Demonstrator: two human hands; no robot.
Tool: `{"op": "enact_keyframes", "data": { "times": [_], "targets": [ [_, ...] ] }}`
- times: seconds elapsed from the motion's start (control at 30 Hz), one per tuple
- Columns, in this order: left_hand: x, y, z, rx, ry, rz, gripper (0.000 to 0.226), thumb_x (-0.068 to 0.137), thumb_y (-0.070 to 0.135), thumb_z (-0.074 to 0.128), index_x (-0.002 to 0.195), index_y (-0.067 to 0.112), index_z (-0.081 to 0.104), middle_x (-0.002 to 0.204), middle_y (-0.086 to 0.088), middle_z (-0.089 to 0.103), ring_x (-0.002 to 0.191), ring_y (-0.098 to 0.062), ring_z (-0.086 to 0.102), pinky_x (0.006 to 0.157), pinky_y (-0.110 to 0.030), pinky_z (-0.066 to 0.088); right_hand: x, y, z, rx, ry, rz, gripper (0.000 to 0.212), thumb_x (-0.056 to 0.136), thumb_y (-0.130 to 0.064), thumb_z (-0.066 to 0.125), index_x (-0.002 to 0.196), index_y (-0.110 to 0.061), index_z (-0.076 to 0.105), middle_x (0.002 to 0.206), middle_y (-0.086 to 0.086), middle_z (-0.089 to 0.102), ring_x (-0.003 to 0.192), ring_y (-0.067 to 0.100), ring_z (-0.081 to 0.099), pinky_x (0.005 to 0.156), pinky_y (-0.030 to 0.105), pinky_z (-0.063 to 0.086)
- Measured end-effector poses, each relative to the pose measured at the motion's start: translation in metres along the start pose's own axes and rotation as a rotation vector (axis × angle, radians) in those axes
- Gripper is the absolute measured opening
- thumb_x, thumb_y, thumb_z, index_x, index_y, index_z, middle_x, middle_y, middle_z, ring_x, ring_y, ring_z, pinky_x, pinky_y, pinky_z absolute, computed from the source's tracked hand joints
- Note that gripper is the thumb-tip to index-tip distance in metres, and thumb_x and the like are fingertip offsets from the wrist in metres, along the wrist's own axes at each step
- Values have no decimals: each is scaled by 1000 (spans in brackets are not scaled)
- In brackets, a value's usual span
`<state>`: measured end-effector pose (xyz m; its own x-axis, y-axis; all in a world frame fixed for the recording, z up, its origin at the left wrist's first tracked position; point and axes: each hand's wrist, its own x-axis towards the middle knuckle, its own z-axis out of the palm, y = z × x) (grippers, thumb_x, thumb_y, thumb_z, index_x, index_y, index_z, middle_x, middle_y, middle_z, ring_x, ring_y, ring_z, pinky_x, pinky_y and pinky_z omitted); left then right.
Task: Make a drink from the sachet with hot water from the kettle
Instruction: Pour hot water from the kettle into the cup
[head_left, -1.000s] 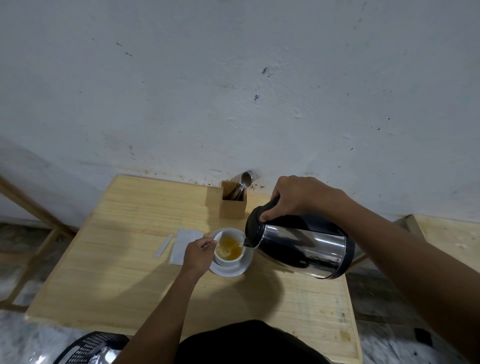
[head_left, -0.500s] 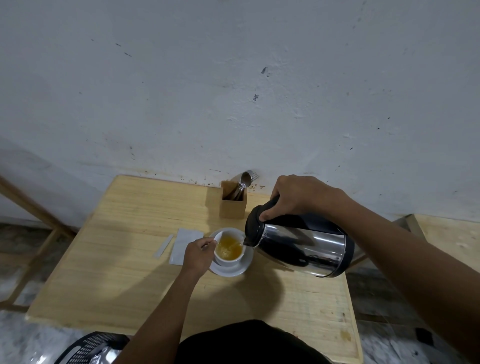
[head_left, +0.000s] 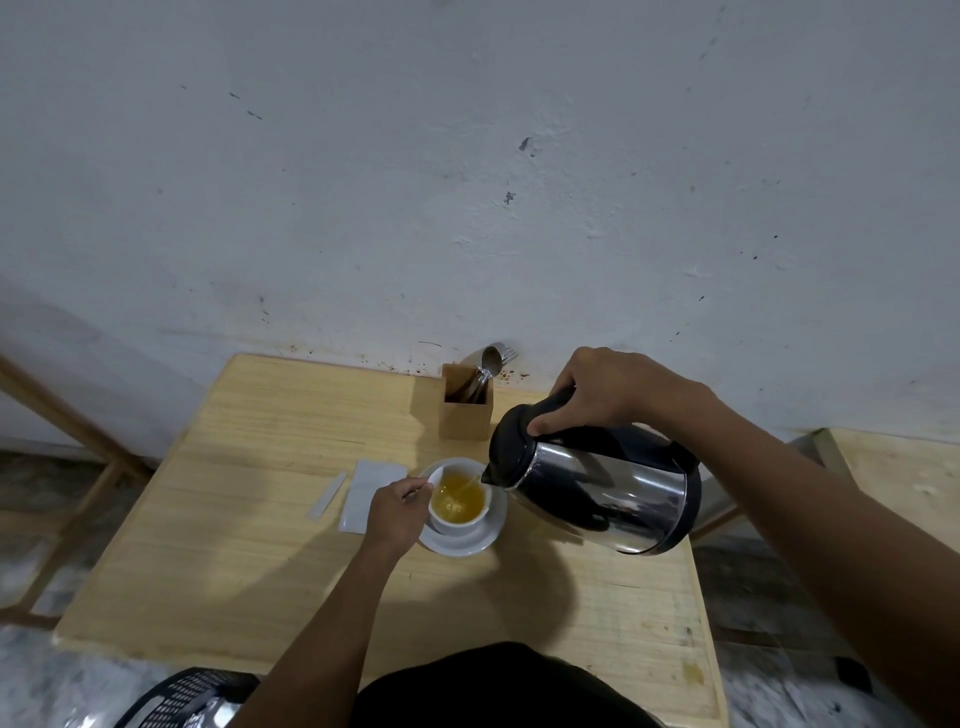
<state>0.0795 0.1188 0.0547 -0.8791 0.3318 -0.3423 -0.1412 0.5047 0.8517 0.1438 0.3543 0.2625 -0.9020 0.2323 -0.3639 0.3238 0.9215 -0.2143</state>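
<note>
A white cup (head_left: 460, 512) sat on a white saucer (head_left: 467, 540) near the middle of the wooden worktop (head_left: 249, 545). The cup held a yellow drink.

The right hand (head_left: 608, 392) was closed tight around the black handle of the shiny kettle (head_left: 608, 488). The thumb pressed on the black lid. The kettle was just to the right of the cup and was tipped toward it. Its spout hung right over the cup's rim. A thin stream of water ran from the spout into the yellow drink.

The left hand (head_left: 395, 514) was just to the left of the cup, touching its side. Its fingers were curled in and pinched something thin and shiny at the cup's rim. It was too small to tell what it was.

Left of the cup, partly under the left hand, lay a flat white sachet (head_left: 366, 491). A thin white strip (head_left: 327, 496) lay a bit further left of the cup, beside the sachet.

Behind the cup, close to the wall (head_left: 467, 182), stood a small wooden box (head_left: 465, 415). Spoons (head_left: 488, 364) stuck up out of it and leaned toward the wall.

In front of the cup, past the near edge of the worktop and to the left, a black basket (head_left: 182, 696) with holes showed at the bottom of the view.
</note>
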Motion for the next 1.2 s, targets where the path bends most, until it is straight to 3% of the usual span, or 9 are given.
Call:
{"op": "enact_keyframes", "data": {
  "times": [0.13, 0.27, 0.4, 0.5, 0.57, 0.67, 0.77, 1.0, 1.2],
  "targets": [
    [1, -2, 0, -2, -8, -10, 24, 92, 16, 56, 108, 4, 68, 98, -8, 66, 92, -17, 58, 80, -27, 41, -4, 21, 4, 79, 57, 22, 55, 62, -81, 63, 85, -32, 75, 89, -13, 70, 88, 10, 63, 70, 30, 48],
    [2, -3, 2, 6, 2, -15, 24, 92, 16, 56, 107, 4, 69, 95, -7, 66, 95, -21, 60, 79, -27, 41, -10, 50, 13, 264, 180, 69, 59, 58, -88, 55, 70, -33, 74, 77, -15, 69, 79, 8, 63, 73, 36, 52],
    [2, -2, 3, 12, 20, -19, 24, 92, 16, 56, 106, 2, 69, 100, -12, 69, 92, -20, 59, 80, -28, 42, -18, 81, 24, 502, 347, 59, 55, 79, -65, 62, 48, -20, 62, 42, -7, 49, 44, 13, 44, 56, 33, 39],
    [2, -3, 6, 2, 43, -41, 23, 91, 16, 56, 105, 3, 70, 104, -14, 70, 91, -19, 58, 80, -28, 42, -22, 104, 30, 662, 469, 53, 62, 88, -47, 63, 38, -15, 44, 39, 0, 35, 41, 19, 34, 53, 32, 32],
    [2, -4, 8, 3, 61, -52, 23, 91, 17, 56, 104, 4, 70, 106, -15, 70, 91, -19, 58, 81, -28, 42, -23, 118, 34, 744, 541, 42, 62, 91, -37, 63, 38, -13, 43, 40, 6, 34, 40, 20, 33, 51, 31, 31],
    [1, -3, 11, 19, 89, -61, 24, 92, 18, 55, 105, 5, 70, 105, -14, 70, 94, -23, 61, 81, -29, 44, -20, 136, 41, 800, 625, 48, 60, 94, -27, 62, 47, 5, 43, 43, 8, 35, 38, 20, 33, 47, 26, 30],
    [2, -2, 14, 28, 108, -68, 24, 92, 18, 54, 104, 5, 70, 105, -15, 71, 98, -28, 63, 82, -30, 45, -15, 150, 46, 843, 695, 95, 56, 93, -22, 63, 48, 3, 43, 42, 6, 33, 37, 18, 33, 44, 24, 31],
    [0, 0, 19, 75, 169, -75, 24, 92, 17, 54, 103, 2, 70, 105, -18, 71, 99, -30, 63, 81, -28, 42, -3, 162, 59, 920, 816, 123, 49, 87, -19, 59, 52, 13, 45, 47, 31, 38, 45, 22, 35, 51, 34, 33],
    [-1, 3, 21, 115, 193, -85, 25, 92, 17, 54, 103, 2, 70, 103, -19, 72, 99, -33, 64, 85, -34, 46, 11, 178, 70, 987, 834, 95, 48, 87, -19, 58, 51, 11, 46, 46, 17, 39, 46, 24, 37, 52, 34, 34]
  ]
}}
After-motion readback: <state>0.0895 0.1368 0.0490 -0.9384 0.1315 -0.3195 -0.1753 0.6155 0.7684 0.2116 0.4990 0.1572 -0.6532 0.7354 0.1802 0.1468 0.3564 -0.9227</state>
